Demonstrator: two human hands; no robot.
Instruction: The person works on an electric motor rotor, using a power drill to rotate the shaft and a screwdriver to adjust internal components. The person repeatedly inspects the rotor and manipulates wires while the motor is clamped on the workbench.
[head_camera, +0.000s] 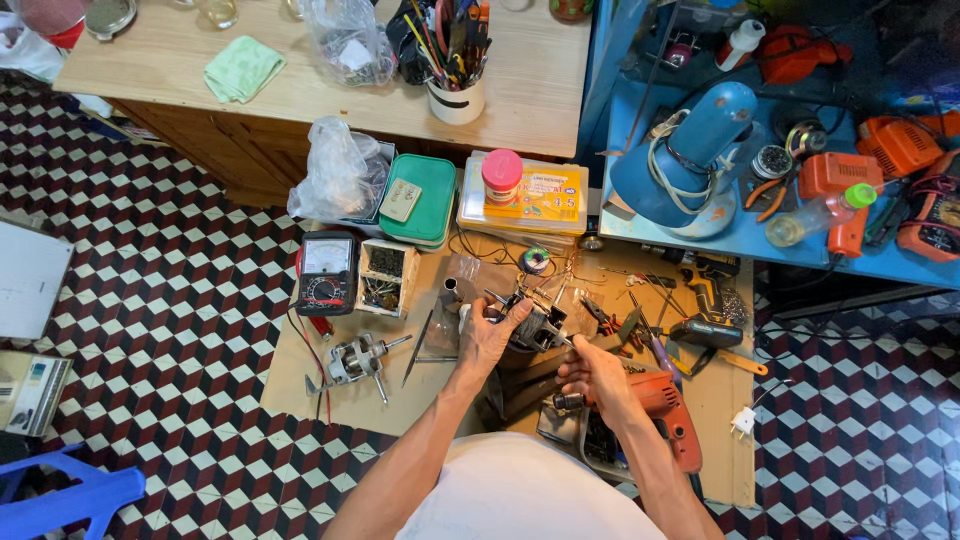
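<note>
Left hand (490, 335), just below frame centre, wrapped over the left end of a small electric motor (535, 325), fingers curled across its dark body. Right hand (598, 378), lower right of it, fingers drawn together near the motor's lower right edge; whether pinching a thin tool or a wire, impossible to tell. Motor held just above the cardboard sheet (400, 395), long axis roughly level across the frame, tilted slightly down to the right, shaft end toward the right hand. Front face mostly covered by the left palm; windings and terminals too small to make out.

Just below the right hand, an orange power drill (672, 415), nose toward the left, handle toward the lower right, partly hidden by the forearm. To the right, pliers (600, 318) and a dark cordless driver (708, 300) among scattered small tools. Left of the hands, a second bare motor (355, 360) with its shaft pointing right, lying flat. Further up left, an analogue multimeter (325, 275) beside a small parts box (388, 278). Above, a flat clear case (525, 200) with a pink-lidded jar (502, 175) on top. Upper right, a blue fan housing (690, 150) on a blue shelf, cut off by clutter.
</note>
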